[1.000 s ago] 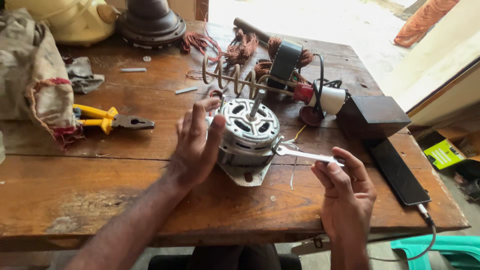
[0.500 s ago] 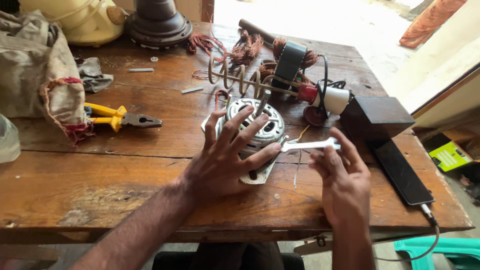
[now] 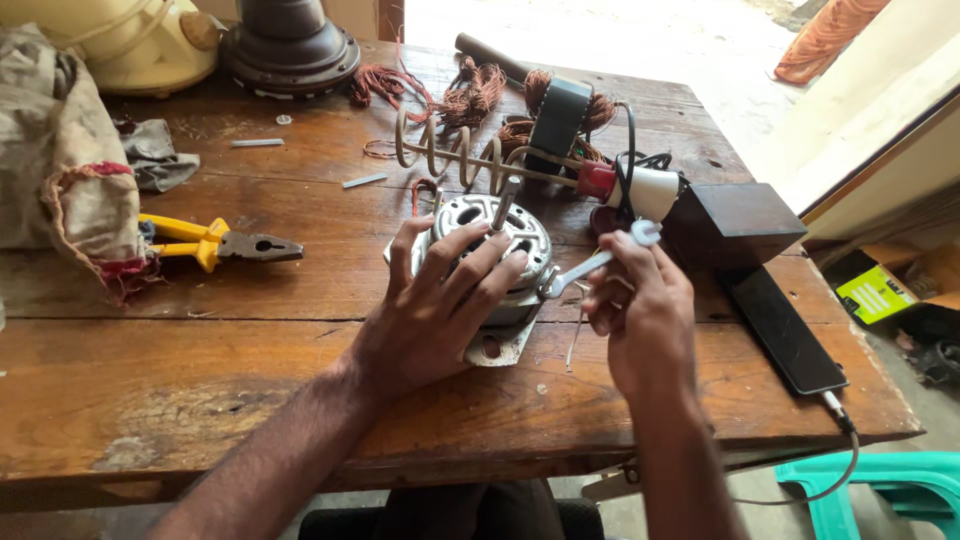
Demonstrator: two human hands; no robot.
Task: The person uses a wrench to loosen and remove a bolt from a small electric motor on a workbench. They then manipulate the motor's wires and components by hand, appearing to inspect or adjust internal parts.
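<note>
A round silver electric motor [image 3: 500, 225] with an upright shaft sits on the wooden table [image 3: 200, 400]. My left hand [image 3: 435, 300] lies spread over its top and front, pressing it down. My right hand [image 3: 640, 310] grips a small silver wrench [image 3: 590, 265]. The wrench's open jaw end meets the motor's right side, and its ring end sticks up past my fingers.
Yellow-handled pliers [image 3: 215, 243] lie left of the motor beside a cloth bag [image 3: 70, 170]. Behind are copper wire coils [image 3: 480, 95], a wire spiral [image 3: 450, 150], a dark box [image 3: 735, 225] and a phone [image 3: 785, 330] on a cable. A teal chair [image 3: 890, 490] stands below right.
My left hand slid from the motor's left side onto its top. My right hand lifted the wrench from flat on the table and brought it to the motor's right side.
</note>
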